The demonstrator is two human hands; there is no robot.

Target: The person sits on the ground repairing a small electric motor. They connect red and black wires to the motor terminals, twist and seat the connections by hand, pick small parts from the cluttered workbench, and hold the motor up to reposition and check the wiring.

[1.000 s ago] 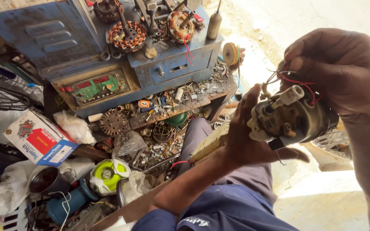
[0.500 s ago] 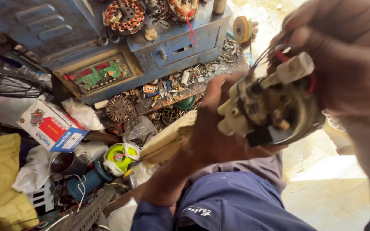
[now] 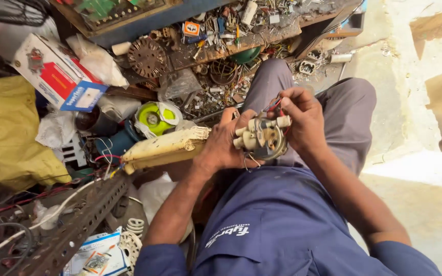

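1. Hands first: left hand point(image 3: 226, 145) and right hand point(image 3: 303, 120) both wrap a small round motor part point(image 3: 263, 138) with cream plastic terminals, held over the lap, roughly dead centre of view.
2. Right fingers pinch the top edge where red and black wires point(image 3: 273, 105) stick out; left palm cups it from the 9 o'clock side.
3. Just off at 9 o'clock, a grimy cream plastic casing point(image 3: 164, 148).
4. Further toward 10 o'clock: a lime-green reel point(image 3: 154, 118) and a red-white-blue cardboard box point(image 3: 57, 71).
5. At 12 o'clock, a tabletop point(image 3: 262, 36) littered with screws and scraps.
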